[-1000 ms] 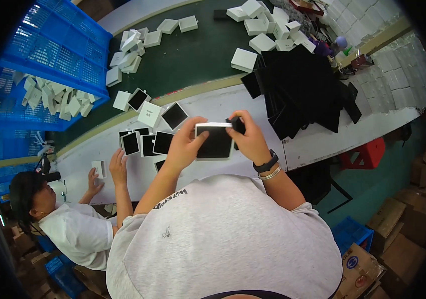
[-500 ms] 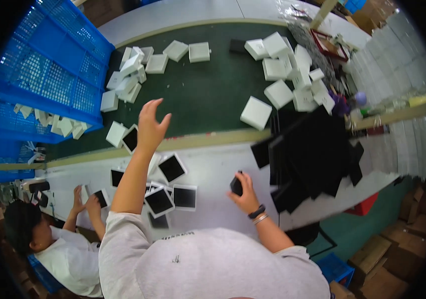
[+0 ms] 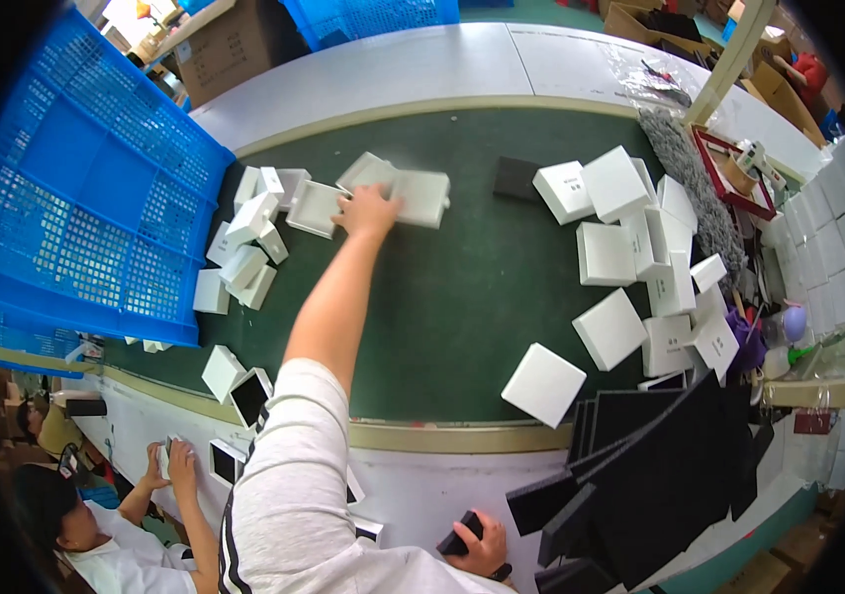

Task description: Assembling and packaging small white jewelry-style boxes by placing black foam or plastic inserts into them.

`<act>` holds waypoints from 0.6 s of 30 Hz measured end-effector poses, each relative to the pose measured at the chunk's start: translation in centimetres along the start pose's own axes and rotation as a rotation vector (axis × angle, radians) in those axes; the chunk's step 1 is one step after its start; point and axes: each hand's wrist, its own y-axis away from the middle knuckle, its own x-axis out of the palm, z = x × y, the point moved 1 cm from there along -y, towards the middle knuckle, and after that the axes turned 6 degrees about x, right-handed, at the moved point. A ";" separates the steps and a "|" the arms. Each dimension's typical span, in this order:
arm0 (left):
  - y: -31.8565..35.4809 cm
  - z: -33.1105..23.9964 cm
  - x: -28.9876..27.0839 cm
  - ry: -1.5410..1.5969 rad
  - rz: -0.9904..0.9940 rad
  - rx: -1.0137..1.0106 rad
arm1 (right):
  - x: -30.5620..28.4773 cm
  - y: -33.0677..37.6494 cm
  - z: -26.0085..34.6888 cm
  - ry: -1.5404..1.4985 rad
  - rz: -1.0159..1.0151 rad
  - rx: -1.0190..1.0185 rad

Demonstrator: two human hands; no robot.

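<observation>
My left hand [image 3: 368,210] reaches far across the green mat, among shallow open white box trays. Its fingers come down between one tray [image 3: 314,209] on the left and a motion-blurred white tray [image 3: 421,198] on the right; the smear hides whether they grip either. Another pale tray [image 3: 363,170] lies just beyond the fingers. Low in the view, my right hand [image 3: 484,544] is closed around a small black block [image 3: 459,535] over the white table. Close to its right rises a big pile of black foam-like pads [image 3: 660,485].
White boxes [image 3: 609,332] are heaped on the mat's right side, others [image 3: 244,247] on its left. A blue crate [image 3: 96,188] stands at the left edge. A co-worker [image 3: 96,515] handles a small item at lower left. A red tray [image 3: 734,173] with tools sits far right.
My left arm has stretched forward from the near edge of the mat to the far trays. The view has shifted forward. My right hand still holds the black block.
</observation>
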 end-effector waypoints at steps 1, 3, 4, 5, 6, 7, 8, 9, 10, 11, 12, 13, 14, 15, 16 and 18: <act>-0.1 0.2 0.4 0.006 -0.015 0.029 | 0.2 -0.1 -0.2 -0.003 -0.029 -0.026; 1.6 -0.6 1.8 0.017 -0.028 0.141 | -0.1 -0.3 -0.2 0.017 -0.045 -0.012; 3.1 -0.7 1.8 0.012 -0.042 0.214 | -0.3 -0.3 0.0 0.038 -0.054 0.006; 5.0 0.0 1.1 0.016 -0.071 0.294 | -0.1 -0.3 -0.1 0.030 -0.074 -0.021; 7.3 0.8 0.2 0.019 -0.100 0.374 | -0.1 -0.3 0.1 0.024 -0.077 -0.033; 10.1 1.1 -0.4 0.037 -0.133 0.486 | -0.4 -0.5 0.2 0.037 -0.079 -0.037; 13.2 1.8 -1.2 0.051 -0.168 0.594 | -0.6 -0.6 0.5 0.046 -0.079 -0.045; 16.7 2.9 -1.8 0.109 -0.202 0.734 | -0.6 -0.5 0.6 0.053 -0.087 -0.063; 21.0 3.0 -3.0 0.178 -0.205 0.816 | -0.8 -0.4 0.6 0.035 -0.084 -0.056; 25.5 3.3 -4.3 0.222 -0.167 0.890 | -0.9 -0.3 0.5 0.007 -0.102 -0.047; 29.8 4.0 -4.6 0.285 -0.088 0.881 | -0.9 0.1 0.6 -0.023 -0.115 -0.042; 34.1 4.1 -4.8 0.262 -0.017 0.871 | -1.1 0.5 0.7 -0.085 -0.168 -0.025; 37.9 4.1 -5.3 0.355 0.030 0.886 | -1.0 1.4 0.6 -0.111 -0.210 0.037; 41.3 4.1 -5.6 0.447 0.079 0.900 | -1.4 2.6 1.3 -0.317 -0.276 0.104; 44.2 4.6 -4.7 0.443 0.133 0.901 | -1.6 3.9 2.0 -0.525 -0.337 0.170; 48.4 6.2 -2.1 0.301 0.395 0.940 | -3.6 6.5 3.1 -0.250 -0.258 -0.017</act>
